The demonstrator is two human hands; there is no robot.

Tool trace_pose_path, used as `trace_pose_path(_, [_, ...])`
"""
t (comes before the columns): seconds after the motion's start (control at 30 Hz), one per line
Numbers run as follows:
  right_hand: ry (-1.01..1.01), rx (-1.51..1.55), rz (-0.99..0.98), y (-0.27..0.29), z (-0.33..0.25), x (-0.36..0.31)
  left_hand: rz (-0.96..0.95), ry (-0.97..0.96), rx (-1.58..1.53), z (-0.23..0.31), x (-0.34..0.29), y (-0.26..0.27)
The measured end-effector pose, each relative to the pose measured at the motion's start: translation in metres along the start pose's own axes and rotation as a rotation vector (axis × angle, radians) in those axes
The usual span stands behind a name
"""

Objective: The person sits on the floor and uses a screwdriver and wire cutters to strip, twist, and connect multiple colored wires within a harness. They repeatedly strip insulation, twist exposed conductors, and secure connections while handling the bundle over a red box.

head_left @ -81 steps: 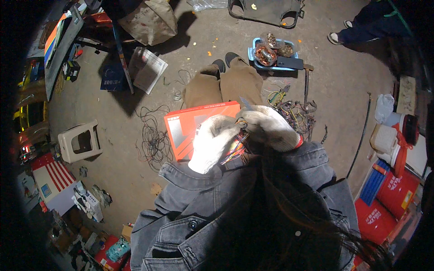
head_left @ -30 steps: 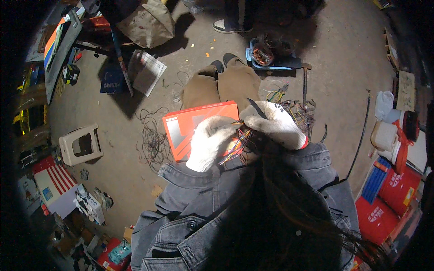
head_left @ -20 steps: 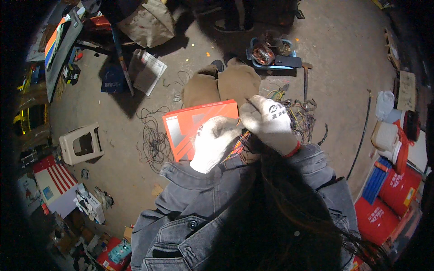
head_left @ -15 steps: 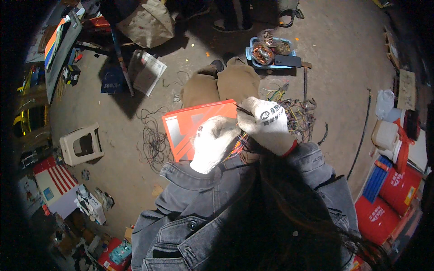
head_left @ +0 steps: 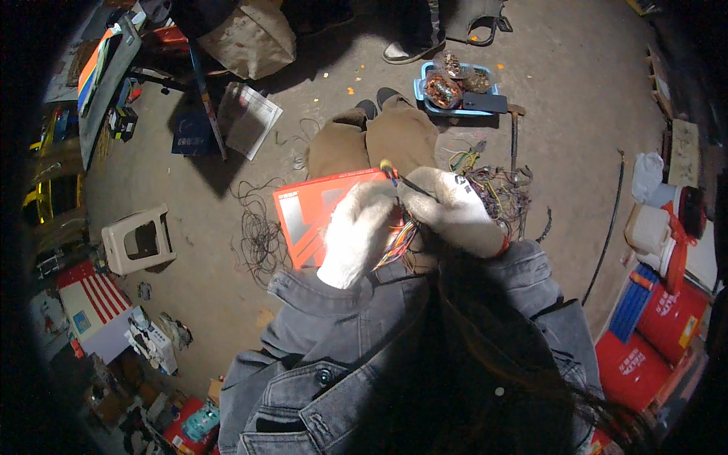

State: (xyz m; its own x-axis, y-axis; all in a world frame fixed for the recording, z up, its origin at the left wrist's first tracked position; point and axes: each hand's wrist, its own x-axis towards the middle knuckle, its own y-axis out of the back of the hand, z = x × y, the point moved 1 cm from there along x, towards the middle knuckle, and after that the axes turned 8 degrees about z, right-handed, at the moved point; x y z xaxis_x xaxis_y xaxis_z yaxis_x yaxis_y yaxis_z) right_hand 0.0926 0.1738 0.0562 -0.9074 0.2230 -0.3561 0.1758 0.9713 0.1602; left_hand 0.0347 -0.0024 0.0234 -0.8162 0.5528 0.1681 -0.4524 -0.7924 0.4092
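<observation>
White work gloves cover both of my hands, which are close together over a flat red box point(head_left: 303, 216) lying on my lap. My left hand point(head_left: 358, 227) is closed on a bundle of thin coloured wires point(head_left: 397, 244), whose strands hang out below it toward my jacket. Closed too, my right hand point(head_left: 449, 211) grips a dark cable point(head_left: 410, 185) that sticks out between the hands. A yellowish tip point(head_left: 387, 167) shows at the far side of the cable. The gloves hide how the cable and the wires meet.
Tangled wires point(head_left: 262, 227) lie left of my lap, and more wire scraps point(head_left: 500, 193) lie right. Ahead are a blue basket point(head_left: 418, 89) with filled clear bags, and a hammer point(head_left: 515, 136). A beige stool point(head_left: 114, 243) stands left; red drums point(head_left: 633, 368) stand right. Someone's shoe point(head_left: 409, 51) is ahead.
My right hand has turned, and the dark cable with its yellowish tip now shows between the hands. My left hand has tilted slightly upward. The other person's shoe ahead has shifted into the light.
</observation>
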Motion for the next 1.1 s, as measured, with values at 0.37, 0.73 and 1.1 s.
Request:
trace_pose_path(0.37, [0.341, -0.194, 0.082, -0.006, 0.025, -0.009, 0.171, 0.914, -1.346, -0.008, 0.008, -0.006])
trace_pose_path(0.73, [0.453, -0.047, 0.102, -0.001, 0.054, -0.022, 0.269, 0.953, -1.265, -0.010, 0.001, -0.012])
trace_pose_path(1.1, [0.357, 0.025, 0.262, 0.014, 0.045, -0.031, 0.199, 0.843, -1.038, -0.004, -0.001, 0.002])
